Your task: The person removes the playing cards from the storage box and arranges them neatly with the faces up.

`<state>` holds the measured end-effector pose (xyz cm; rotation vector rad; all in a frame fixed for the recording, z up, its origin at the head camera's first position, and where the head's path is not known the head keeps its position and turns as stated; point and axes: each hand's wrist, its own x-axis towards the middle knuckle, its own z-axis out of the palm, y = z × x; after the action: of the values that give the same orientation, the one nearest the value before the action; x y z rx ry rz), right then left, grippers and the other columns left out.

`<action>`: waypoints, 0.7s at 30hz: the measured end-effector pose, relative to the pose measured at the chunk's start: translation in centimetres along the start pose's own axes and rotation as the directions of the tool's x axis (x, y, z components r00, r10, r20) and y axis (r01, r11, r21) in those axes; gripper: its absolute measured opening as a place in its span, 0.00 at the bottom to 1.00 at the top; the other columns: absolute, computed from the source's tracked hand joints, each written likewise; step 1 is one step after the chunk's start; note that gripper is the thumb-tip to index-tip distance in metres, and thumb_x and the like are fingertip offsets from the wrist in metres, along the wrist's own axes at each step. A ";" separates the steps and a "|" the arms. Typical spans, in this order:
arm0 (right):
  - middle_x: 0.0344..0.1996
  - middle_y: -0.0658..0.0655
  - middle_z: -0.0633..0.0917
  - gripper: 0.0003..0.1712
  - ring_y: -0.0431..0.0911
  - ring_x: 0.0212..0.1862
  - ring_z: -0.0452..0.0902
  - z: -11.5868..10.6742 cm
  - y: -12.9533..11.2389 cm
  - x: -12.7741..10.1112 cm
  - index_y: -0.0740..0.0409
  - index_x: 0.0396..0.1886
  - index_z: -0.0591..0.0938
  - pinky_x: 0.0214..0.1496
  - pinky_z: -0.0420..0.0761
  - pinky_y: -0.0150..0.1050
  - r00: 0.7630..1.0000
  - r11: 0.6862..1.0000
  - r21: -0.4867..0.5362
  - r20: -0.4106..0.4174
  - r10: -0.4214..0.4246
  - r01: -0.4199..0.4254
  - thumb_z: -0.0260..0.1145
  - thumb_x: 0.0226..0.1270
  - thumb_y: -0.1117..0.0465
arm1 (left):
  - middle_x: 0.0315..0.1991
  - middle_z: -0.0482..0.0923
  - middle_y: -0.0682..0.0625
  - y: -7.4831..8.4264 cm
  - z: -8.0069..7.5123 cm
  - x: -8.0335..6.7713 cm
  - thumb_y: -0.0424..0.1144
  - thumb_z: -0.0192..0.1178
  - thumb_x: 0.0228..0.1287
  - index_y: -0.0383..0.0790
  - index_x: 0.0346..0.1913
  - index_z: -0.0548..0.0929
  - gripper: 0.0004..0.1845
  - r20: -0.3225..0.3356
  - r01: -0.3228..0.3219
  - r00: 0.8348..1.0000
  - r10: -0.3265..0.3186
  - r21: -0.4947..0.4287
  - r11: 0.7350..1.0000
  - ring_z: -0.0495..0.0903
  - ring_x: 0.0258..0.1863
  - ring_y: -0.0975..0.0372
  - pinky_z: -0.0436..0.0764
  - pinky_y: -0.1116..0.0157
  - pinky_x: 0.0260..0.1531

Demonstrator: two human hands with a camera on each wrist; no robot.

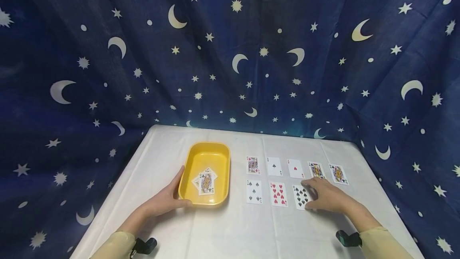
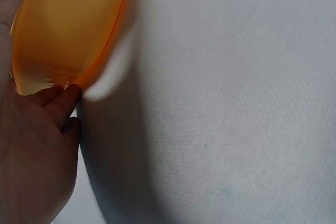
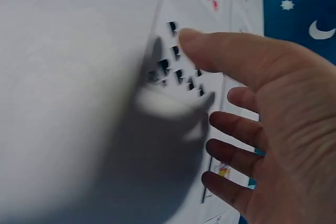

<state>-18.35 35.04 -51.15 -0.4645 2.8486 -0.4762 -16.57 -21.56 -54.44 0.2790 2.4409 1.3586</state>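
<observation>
At the left of the white table stands a yellow tray (image 1: 182, 187) with a few overlapping playing cards, a face card (image 1: 206, 183) on top. My left hand (image 1: 165, 197) holds its near left corner, thumb along the near side and fingers at the left side; in the left wrist view the fingertips meet the orange-looking tray (image 2: 68, 19). My right hand (image 1: 328, 195) hovers at the right edge of a spades playing card (image 1: 300, 197), fingers spread and loosely bent. In the right wrist view the thumb overlaps that spades card (image 3: 181, 59), the other fingers apart from it.
Face-up cards lie in two rows right of the tray. The back row includes a face card (image 1: 253, 165), an ace of clubs (image 1: 274, 167), a red ace (image 1: 296, 168) and more face cards (image 1: 338, 174); in front lie a spades card (image 1: 254, 192) and a hearts card (image 1: 278, 194).
</observation>
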 end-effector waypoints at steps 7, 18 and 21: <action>0.63 0.65 0.78 0.39 0.65 0.67 0.70 -1.4 -2.0 1.4 0.57 0.67 0.79 0.65 0.71 0.67 0.992 0.997 -0.041 -0.105 -0.067 0.063 0.77 0.60 0.45 | 0.84 0.33 0.50 0.0 0.1 0.0 0.55 0.78 0.54 0.58 0.83 0.34 0.68 0.001 0.006 1.000 -0.006 0.005 1.000 0.35 0.81 0.50 0.43 0.40 0.75; 0.64 0.56 0.80 0.32 0.56 0.69 0.71 -1.1 -9.7 5.5 0.49 0.67 0.81 0.69 0.71 0.60 0.969 0.984 -0.047 -0.171 -0.177 0.172 0.72 0.66 0.46 | 0.84 0.32 0.51 -0.2 0.1 0.1 0.54 0.78 0.54 0.58 0.83 0.34 0.69 0.004 0.004 1.000 -0.004 -0.007 1.000 0.35 0.81 0.51 0.43 0.40 0.75; 0.64 0.54 0.80 0.33 0.53 0.69 0.70 -0.7 -11.8 6.7 0.48 0.68 0.80 0.70 0.70 0.57 0.963 0.979 -0.036 -0.172 -0.206 0.203 0.72 0.66 0.45 | 0.84 0.32 0.50 -0.2 0.1 0.1 0.54 0.78 0.54 0.58 0.83 0.34 0.69 0.003 0.006 1.000 -0.006 -0.005 1.000 0.35 0.81 0.51 0.43 0.40 0.75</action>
<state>-21.55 22.31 -47.46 -0.7618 2.9887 -0.5534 -16.63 -21.54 -54.68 0.2721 2.4335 1.3603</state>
